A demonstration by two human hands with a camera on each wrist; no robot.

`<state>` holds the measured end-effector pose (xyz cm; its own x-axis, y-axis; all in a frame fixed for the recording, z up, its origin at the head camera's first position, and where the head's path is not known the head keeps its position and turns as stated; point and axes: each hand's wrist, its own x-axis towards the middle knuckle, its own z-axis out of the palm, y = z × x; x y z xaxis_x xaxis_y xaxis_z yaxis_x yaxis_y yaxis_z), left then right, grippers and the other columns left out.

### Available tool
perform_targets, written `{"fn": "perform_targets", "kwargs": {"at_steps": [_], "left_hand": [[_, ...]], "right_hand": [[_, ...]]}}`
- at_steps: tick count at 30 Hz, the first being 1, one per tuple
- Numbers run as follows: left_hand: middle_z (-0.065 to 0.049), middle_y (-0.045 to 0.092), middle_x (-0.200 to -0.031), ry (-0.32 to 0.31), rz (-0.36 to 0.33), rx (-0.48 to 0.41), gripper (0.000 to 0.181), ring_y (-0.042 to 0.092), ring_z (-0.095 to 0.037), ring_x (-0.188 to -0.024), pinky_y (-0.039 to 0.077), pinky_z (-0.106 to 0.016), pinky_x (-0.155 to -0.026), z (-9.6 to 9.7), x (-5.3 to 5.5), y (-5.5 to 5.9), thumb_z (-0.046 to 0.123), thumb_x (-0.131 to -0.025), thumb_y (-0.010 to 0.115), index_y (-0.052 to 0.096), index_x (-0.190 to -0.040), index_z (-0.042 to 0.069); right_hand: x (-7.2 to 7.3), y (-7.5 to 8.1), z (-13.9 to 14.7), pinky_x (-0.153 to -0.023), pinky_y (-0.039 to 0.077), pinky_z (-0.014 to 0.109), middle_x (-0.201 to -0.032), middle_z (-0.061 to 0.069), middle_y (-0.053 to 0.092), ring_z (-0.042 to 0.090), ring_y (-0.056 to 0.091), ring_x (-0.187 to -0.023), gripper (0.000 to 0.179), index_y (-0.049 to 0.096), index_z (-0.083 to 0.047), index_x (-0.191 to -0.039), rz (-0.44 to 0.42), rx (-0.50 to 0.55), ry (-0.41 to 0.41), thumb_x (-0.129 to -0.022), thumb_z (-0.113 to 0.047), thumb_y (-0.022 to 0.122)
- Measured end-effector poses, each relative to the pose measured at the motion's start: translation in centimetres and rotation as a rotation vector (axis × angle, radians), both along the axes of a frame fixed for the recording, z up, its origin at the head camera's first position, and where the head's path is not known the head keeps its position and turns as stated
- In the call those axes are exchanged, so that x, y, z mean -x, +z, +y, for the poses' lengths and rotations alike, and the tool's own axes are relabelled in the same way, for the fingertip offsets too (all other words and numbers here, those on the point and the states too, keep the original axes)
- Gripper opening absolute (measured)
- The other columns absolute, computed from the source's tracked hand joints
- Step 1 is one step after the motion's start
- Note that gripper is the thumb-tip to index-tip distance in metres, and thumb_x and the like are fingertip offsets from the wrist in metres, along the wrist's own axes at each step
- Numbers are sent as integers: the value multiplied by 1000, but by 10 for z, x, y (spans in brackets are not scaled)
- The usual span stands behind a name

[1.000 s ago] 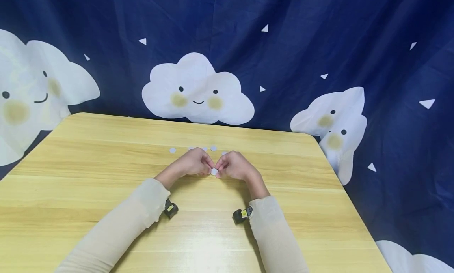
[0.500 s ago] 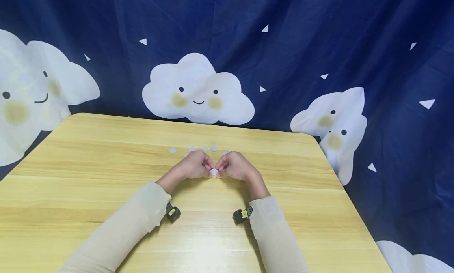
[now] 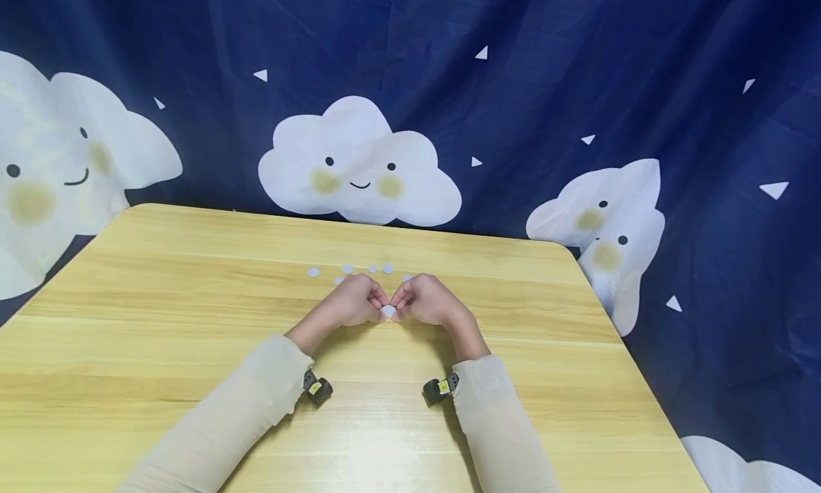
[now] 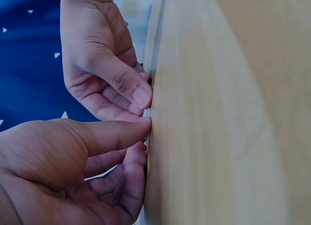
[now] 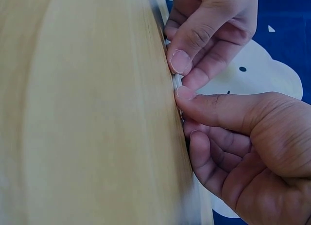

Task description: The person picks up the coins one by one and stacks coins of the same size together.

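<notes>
In the head view, the left hand (image 3: 355,302) and right hand (image 3: 425,300) meet above the middle of a table (image 3: 154,301), fingertips close together, both pinching a small white disc (image 3: 388,311) between them. Just beyond lie more pale discs: a far-left disc (image 3: 313,272) on its own, three in a loose row to its right, and a nearer disc (image 3: 338,281) just beside the left hand; the right hand partly blocks a far-right disc (image 3: 407,278). The tabletop is smooth, yellowish wood grain with rounded far corners and a glare patch at the near side; behind it hangs a navy curtain (image 3: 532,73) printed with smiling clouds and white triangles. Beige fabric sleeves (image 3: 218,418) end at black wrist cameras (image 3: 318,392). In the left wrist view, thumbs and curled fingers hide most of the held disc, leaving a thin white edge between the thumb tips. The right wrist view shows that edge with what may be a second layer, though it is too small to be sure.
</notes>
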<state>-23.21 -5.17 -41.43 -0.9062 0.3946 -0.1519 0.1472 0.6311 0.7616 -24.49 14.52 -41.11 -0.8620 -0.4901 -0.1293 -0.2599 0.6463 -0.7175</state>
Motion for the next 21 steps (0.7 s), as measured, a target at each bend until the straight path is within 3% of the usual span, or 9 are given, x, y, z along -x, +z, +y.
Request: {"fn": "perform_targets", "kwargs": {"at_steps": [21], "left_hand": [[-2, 67, -81, 3, 11, -8, 15, 59, -15, -77, 50, -26, -70, 1, -2, -1, -1, -82, 81, 74, -94, 5]], "right_hand": [[-1, 1, 1, -76, 54, 26, -80, -1, 71, 12, 66, -77, 15, 75, -5, -89, 8, 8, 16, -79, -2, 87]]}}
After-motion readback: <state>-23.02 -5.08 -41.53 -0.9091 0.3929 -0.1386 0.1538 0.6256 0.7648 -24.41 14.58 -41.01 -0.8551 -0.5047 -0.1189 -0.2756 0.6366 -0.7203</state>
